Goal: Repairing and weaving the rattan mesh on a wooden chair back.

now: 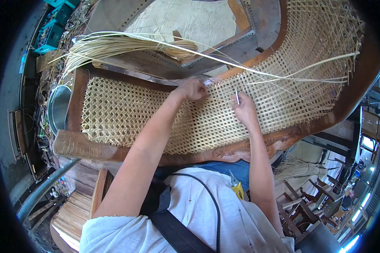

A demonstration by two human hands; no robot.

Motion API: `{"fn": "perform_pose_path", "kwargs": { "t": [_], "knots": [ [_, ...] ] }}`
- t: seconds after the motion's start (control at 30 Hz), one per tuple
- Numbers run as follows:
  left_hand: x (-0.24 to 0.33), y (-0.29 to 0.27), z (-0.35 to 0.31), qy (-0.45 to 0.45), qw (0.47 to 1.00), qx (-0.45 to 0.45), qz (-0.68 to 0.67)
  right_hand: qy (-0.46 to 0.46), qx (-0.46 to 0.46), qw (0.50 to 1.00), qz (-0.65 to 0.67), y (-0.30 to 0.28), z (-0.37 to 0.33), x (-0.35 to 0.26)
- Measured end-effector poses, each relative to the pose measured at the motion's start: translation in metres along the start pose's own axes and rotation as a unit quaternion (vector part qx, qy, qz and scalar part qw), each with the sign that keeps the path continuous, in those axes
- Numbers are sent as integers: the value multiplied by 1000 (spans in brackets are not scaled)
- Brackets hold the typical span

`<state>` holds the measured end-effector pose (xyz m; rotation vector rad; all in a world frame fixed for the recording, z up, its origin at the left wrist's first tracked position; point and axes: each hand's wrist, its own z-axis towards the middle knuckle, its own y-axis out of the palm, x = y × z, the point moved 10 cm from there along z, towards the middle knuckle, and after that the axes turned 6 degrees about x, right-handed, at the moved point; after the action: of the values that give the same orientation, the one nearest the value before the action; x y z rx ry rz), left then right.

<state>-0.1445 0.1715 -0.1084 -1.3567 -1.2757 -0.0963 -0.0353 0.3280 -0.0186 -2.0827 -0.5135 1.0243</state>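
A woven cane panel (141, 111) in a carved wooden frame (236, 155) lies across in front of me. Over its upper middle, my left hand (193, 89) is closed, fingertips pinched at a thin cane strand (218, 99) that seems to run toward the other hand. To the right, my right hand (244, 109) rests on the weave, thumb and finger closed on a narrow whitish strip (237, 96) that sticks up from them. Whether this strip is cane or a slim tool, I cannot tell. Long loose cane strands (207, 55) arch over the panel toward its right end.
A bundle of cane (114, 46) lies on another wooden frame (147, 62) behind the panel. Yellow-handled snips (237, 189) lie against my shirt. A metal bucket (59, 109) stands at the left, near a metal pipe (46, 189). Chairs (321, 198) crowd the lower right.
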Motion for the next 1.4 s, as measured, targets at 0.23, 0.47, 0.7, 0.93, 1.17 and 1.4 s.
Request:
{"fn": "perform_pose_path", "kwargs": {
  "t": [0.23, 0.47, 0.7, 0.93, 1.17, 1.4],
  "knots": [
    [-2, 14, 10, -16, 896, -68, -439, -36, -29, 998, 49, 22, 14, -49],
    [-36, -4, 2, -90, 975, 38, -197, 7, -221, 922, -319, 94, -1, -51],
    [-59, 21, 11, -80, 979, -7, -187, 9, -200, 928, -314, 98, 7, -75],
    [-56, 29, 21, -49, 982, -34, -181, 0, -136, 957, -256, 106, 12, -58],
    [-37, 35, 19, 5, 984, -57, -169, 98, -200, 965, -140, 110, 20, -29],
    [-39, 18, 16, 2, 997, 11, -72, 43, -174, 952, -247, 91, 3, -58]
  ]
}}
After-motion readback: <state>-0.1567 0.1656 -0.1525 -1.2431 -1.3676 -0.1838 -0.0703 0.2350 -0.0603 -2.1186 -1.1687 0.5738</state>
